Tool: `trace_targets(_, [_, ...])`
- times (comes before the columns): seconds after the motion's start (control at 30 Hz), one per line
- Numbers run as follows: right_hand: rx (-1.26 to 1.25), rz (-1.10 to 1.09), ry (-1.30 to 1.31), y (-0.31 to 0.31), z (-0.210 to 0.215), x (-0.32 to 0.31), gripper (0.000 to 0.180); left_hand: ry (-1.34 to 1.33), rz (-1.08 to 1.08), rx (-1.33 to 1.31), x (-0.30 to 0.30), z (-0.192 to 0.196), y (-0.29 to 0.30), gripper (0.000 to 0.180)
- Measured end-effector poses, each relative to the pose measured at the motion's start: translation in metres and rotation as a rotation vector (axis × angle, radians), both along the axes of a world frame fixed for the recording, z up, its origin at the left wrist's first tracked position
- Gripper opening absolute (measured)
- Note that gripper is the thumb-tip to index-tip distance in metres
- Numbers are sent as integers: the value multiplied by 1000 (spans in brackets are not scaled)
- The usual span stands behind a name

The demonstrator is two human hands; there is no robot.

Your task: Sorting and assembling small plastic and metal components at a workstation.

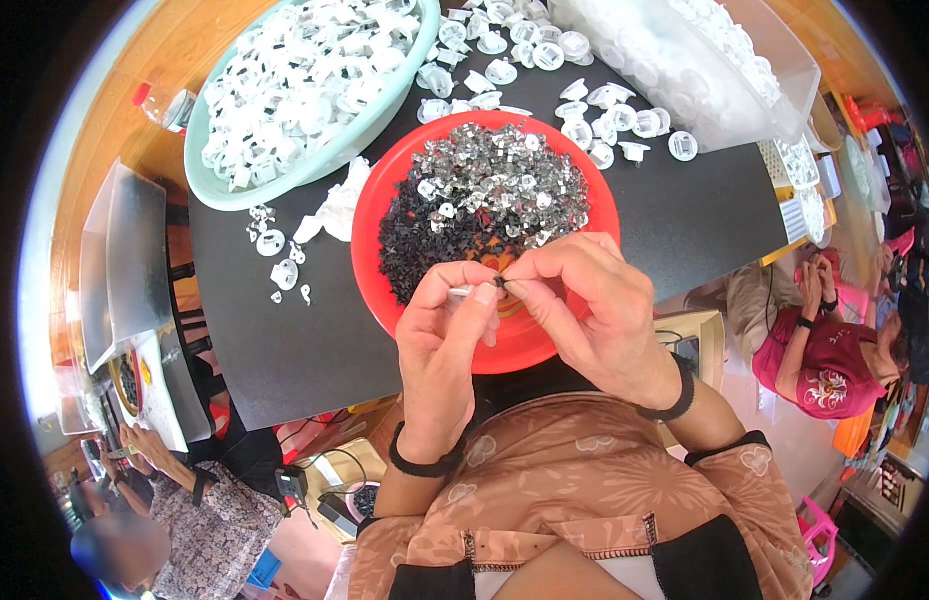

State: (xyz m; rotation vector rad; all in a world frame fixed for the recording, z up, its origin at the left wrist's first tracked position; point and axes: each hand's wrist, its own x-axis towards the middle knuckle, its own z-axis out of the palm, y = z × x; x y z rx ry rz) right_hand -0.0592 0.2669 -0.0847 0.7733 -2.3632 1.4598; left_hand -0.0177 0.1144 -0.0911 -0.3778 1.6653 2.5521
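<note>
Both my hands meet over the near part of a red basin (606, 215). Between their fingertips is a tiny black part (499, 282). My left hand (434, 345) pinches it from the left, and a small white piece (460, 291) shows among its fingers, mostly hidden. From the right, my right hand (599, 305) closes thumb and forefinger on the same black part. Inside the basin, small black parts (409, 240) lie heaped on the left, beside a pile of shiny clear and silvery pieces (514, 175) at the far side.
A pale green basin (199, 165) full of white plastic parts stands far left. Loose round white parts (547, 55) lie along the back of the dark table (294, 360). A translucent bin (784, 110) sits far right. Co-workers sit at left (209, 510) and right (824, 350).
</note>
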Motion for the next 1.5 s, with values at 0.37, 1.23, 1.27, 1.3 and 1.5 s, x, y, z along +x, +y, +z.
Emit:
trace_targets(0.37, [-491, 134, -735, 3, 1, 7, 13, -69, -16, 51, 0, 5, 6, 12])
trace_targets(1.23, [95, -56, 122, 2, -6, -1, 15, 0, 27, 5, -4, -3, 7, 8])
trace_targets(1.27, [122, -51, 176, 1, -4, -2, 15, -3, 20, -10, -4, -2, 6, 7])
trace_targets(1.3, [149, -46, 230, 0, -3, -2, 16, -6, 13, -24, -4, -2, 5, 7])
trace_targets(1.5, [44, -78, 37, -1, -3, 1, 16, -20, -31, 200, -5, -4, 4, 27])
